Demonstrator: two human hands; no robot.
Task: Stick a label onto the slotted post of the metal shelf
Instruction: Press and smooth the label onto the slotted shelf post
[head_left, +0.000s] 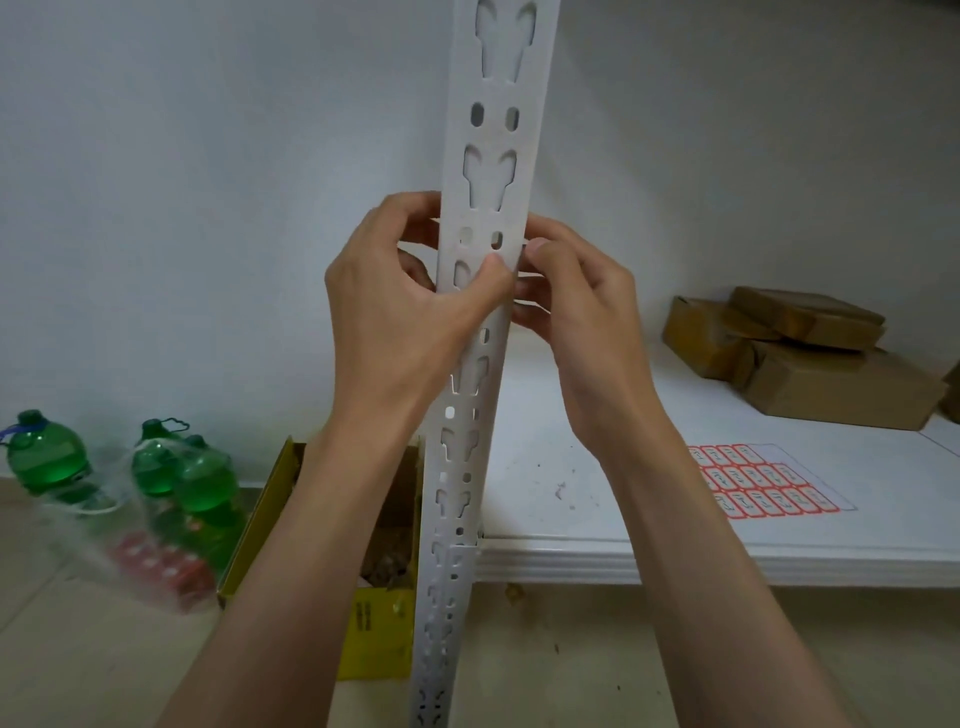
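Slotted post (488, 218): white, upright at frame centre. Left hand (400, 306) curls round it, thumb pressing its face. Right hand (571, 291) pinches at its right edge. Label itself not discernible. Advice: press flat between slots, smooth outward. Label sheet (763, 480), red-bordered, lower right on shelf (649, 556); writing illegible. Yellow box (374, 639) print unreadable.

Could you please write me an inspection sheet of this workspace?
Surface: white metal shelf board, a few dark specks near its front.
Job's things: white slotted metal post upright; sheet of red-bordered labels flat on the shelf; any label at the post is hidden.
Clutter: taped brown cardboard parcels on the shelf.
Grippers: left hand and right hand both curled around the post.
Cables: nothing seen.
Surroundings: green plastic bottles and open yellow cardboard box on the floor.
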